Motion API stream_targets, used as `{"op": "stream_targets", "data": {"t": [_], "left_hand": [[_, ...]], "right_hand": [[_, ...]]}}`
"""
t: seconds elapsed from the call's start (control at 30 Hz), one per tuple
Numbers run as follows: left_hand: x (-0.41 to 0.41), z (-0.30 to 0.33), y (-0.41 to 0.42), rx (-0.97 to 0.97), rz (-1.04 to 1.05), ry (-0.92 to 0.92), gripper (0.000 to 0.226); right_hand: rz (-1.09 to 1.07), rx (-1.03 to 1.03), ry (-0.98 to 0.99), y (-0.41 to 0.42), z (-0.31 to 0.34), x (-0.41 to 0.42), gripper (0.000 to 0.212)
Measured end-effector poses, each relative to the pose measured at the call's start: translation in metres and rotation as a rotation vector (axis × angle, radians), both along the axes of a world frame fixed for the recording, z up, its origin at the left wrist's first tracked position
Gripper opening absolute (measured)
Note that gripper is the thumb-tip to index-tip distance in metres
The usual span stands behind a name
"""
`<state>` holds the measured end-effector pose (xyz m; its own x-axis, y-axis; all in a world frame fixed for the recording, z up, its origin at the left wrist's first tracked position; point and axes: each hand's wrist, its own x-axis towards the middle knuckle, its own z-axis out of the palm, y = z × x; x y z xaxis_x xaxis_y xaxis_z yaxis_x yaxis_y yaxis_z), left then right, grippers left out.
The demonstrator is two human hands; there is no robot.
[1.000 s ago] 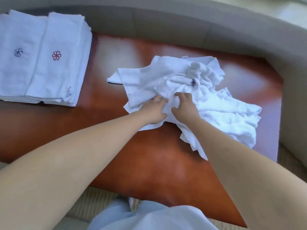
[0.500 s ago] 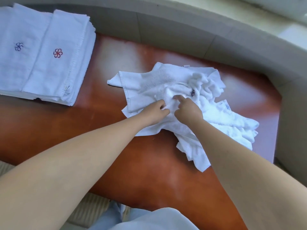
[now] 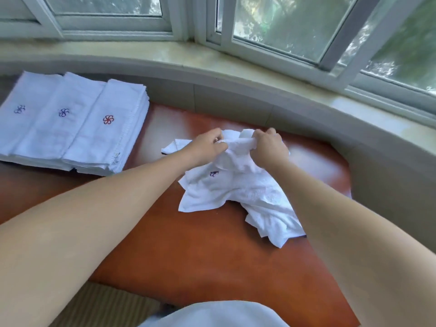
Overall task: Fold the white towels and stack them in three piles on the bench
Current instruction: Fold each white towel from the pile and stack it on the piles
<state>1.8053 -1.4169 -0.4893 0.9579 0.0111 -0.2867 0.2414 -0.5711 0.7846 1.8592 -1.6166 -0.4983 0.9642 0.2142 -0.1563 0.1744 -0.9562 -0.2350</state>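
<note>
A heap of crumpled white towels lies on the red-brown bench, right of centre. My left hand and my right hand each grip the bunched top edge of one towel and hold it raised above the heap. That towel hangs down onto the heap, with a small dark emblem showing on it. At the left stand three piles of folded white towels, side by side, each with an embroidered flower on top.
A grey curved ledge and a pale window sill run behind the bench, with white window frames above. Striped matting lies below the bench's near edge. Pale clothing shows at the bottom centre.
Both hands have lifted the towel's edge up off the heap and moved slightly apart. The camera has tilted up, so the windows and a third folded pile have come into view.
</note>
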Motion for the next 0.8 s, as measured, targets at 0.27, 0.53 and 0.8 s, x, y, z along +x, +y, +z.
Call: {"op": "stream_targets", "data": {"t": [0.27,0.53,0.8], "left_hand": [[-0.019,0.128,0.054,-0.04,0.038,-0.344,0.015],[-0.053,0.214,0.114,-0.447,0.297,-0.67,0.009],[-0.08,0.246,0.153,-0.695,0.327,-0.648,0.016]], "right_hand": [[-0.049,0.301,-0.292,0.036,0.152,-0.04,0.031],[-0.079,0.939,-0.366,0.108,0.235,-0.074,0.033],[-0.035,1.262,-0.026,0.13,0.268,-0.09,0.026]]}}
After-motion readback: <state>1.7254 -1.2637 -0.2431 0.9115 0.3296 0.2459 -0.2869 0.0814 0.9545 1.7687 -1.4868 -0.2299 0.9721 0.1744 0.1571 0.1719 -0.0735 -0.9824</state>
